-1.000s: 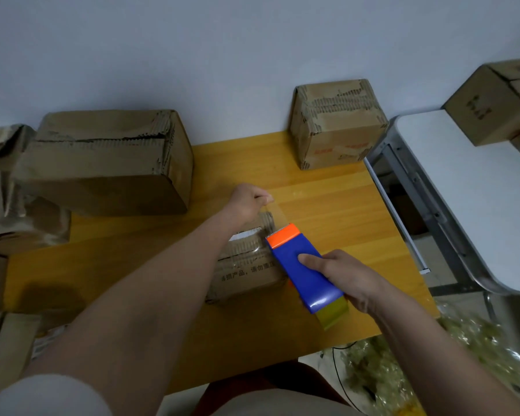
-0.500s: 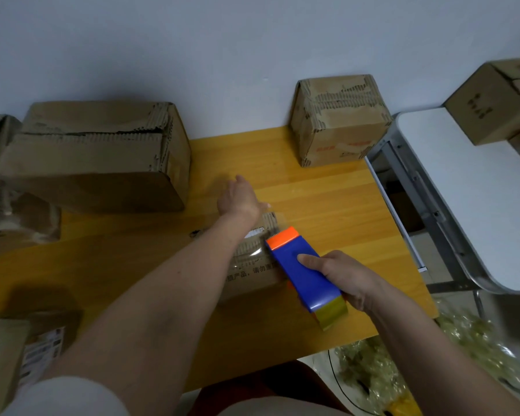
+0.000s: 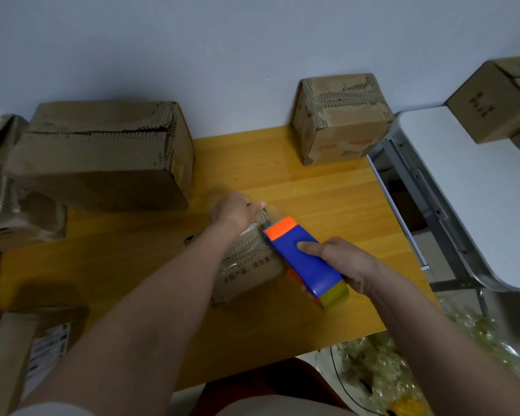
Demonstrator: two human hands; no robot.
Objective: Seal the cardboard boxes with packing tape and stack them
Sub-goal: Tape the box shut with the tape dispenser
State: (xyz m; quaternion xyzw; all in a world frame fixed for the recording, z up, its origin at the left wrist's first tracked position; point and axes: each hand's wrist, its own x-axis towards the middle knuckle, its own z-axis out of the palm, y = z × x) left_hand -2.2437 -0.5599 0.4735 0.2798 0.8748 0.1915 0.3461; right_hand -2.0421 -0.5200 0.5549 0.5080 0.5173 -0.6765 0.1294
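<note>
A small cardboard box (image 3: 249,271) with printed text lies on the yellow wooden table (image 3: 327,199), partly hidden under my left forearm. My left hand (image 3: 233,210) rests on the box's far end, fingers pressing clear tape down there. My right hand (image 3: 342,262) grips a blue tape dispenser (image 3: 303,259) with an orange tip, and that tip touches the box's right side. Clear tape (image 3: 270,213) runs from the orange tip to my left fingers.
A large worn box (image 3: 102,154) stands at the back left and a smaller one (image 3: 339,118) at the back right against the wall. More boxes (image 3: 493,100) sit on a white side table (image 3: 478,187). Flat cardboard (image 3: 9,355) lies at the left; crumpled plastic (image 3: 403,361) on the floor.
My left hand shifted on the box's far end, turning from flat toward the right side. The dispenser stayed at the box's right edge. The view moved slightly.
</note>
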